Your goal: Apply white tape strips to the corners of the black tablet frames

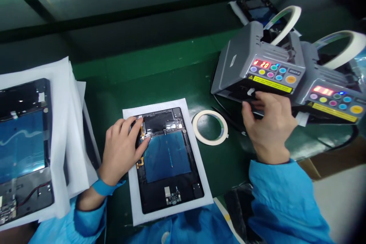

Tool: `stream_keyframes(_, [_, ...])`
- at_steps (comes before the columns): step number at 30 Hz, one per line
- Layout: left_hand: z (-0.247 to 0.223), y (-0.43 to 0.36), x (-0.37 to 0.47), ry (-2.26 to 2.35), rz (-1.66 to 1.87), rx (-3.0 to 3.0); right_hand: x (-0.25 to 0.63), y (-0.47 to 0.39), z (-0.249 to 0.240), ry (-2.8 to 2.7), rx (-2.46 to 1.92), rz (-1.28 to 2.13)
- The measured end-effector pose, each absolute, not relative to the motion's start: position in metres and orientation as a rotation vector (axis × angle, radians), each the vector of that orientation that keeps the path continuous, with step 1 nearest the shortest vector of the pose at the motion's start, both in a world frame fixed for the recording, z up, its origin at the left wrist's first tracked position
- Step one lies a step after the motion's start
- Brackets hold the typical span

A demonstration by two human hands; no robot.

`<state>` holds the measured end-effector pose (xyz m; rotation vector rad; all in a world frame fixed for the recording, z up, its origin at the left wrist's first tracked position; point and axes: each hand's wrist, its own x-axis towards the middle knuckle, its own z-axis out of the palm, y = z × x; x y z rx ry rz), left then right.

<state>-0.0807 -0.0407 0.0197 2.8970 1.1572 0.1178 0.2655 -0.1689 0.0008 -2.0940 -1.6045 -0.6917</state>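
Observation:
An opened tablet (168, 156) with a blue battery lies face up on a white foam sheet (206, 196) in front of me. My left hand (121, 146) rests on its upper left edge, thumb and index finger apart beside an orange flex cable (142, 131). On the right, my right hand (270, 124) reaches to the front of a grey tape dispenser (237, 57). A short white piece of tape (251, 91) sticks out of its outlet, just by my fingertips. Thumb and index finger are parted, with a gap between them.
A second tape dispenser (337, 87) stands at the right, with another white tape strip (302, 119) below it. A tape roll (195, 126) lies beside the tablet. At left is a stack of foam sheets (61, 129) with another opened tablet (23, 137). Behind the dispensers lies one more device (253, 7).

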Motion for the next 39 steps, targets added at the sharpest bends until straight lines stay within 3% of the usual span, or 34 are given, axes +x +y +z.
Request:
stream_keyframes(14, [0.020,-0.043,-0.082,1.160,0.131,2.864,0.255,-0.166,0.023,-1.605,-2.038,-0.673])
stream_keyframes(23, [0.035,-0.063,-0.033,0.866,0.199,2.855,0.212,-0.135,0.023,-2.154,-1.563,-0.024])
stream_keyframes(39, [0.012,-0.060,0.011,0.923,0.284,2.860,0.202,-0.126,-0.004,-2.386,-1.464,-0.040])
